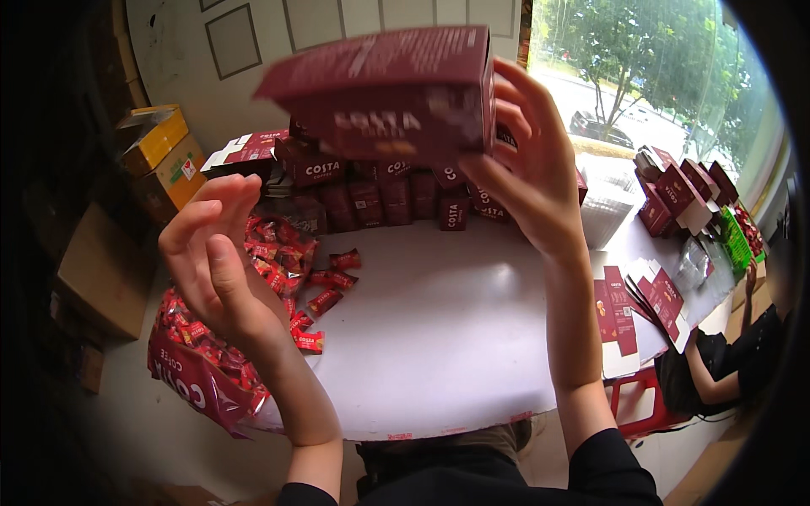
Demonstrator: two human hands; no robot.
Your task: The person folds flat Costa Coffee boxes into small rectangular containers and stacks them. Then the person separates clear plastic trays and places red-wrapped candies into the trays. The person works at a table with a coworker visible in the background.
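Observation:
A maroon carton [380, 110] is tilted in the air above the table, slightly blurred, gripped at its right end by my right hand [527, 173]. Its left end has a flap sticking out. My left hand [215, 266] is raised with fingers apart and slightly curled, holding nothing. Below and behind that hand, small red wrapped candies [278, 253] fill clear and maroon plastic bags [202, 375] at the table's left side. Several loose candies [325, 301] lie on the white tabletop [430, 320] beside the bags.
A row of maroon cartons [367, 202] lines the table's back. Clear plastic trays [607, 198], flattened cartons [620, 316] and a green basket [736, 239] are on the right, where another person [742, 363] sits. Cardboard boxes [105, 270] stand at left; a red stool [637, 403] is at right.

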